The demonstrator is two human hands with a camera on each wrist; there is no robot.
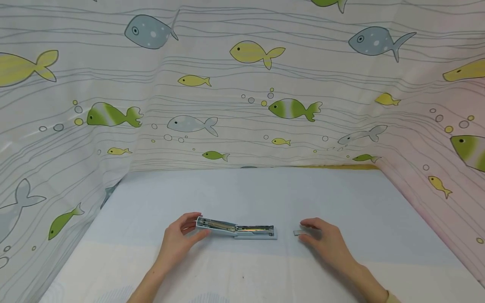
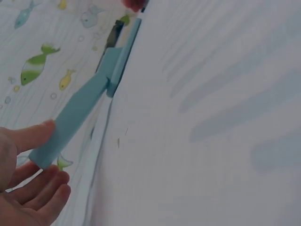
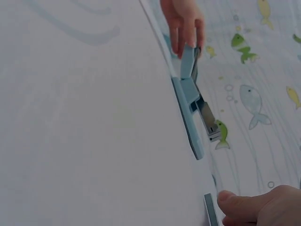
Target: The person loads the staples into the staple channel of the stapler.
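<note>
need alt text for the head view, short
A person's left hand holds one end of an opened light blue stapler on a pale table; the right hand touches a small strip of staples. A fish-print curtain hangs behind.

left hand [image 2: 23,188], blue stapler [image 2: 80,113], table [image 2: 211,141]

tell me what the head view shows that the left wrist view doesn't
Only the head view shows the right hand beside a small strip of staples on the table, and the metal staple channel inside the opened stapler.

Only the left wrist view shows the stapler's plain blue outer side up close, with the left hand's fingers under its end.

Both show the left hand holding one end of the light blue stapler, and the fish-print cloth behind.
</note>
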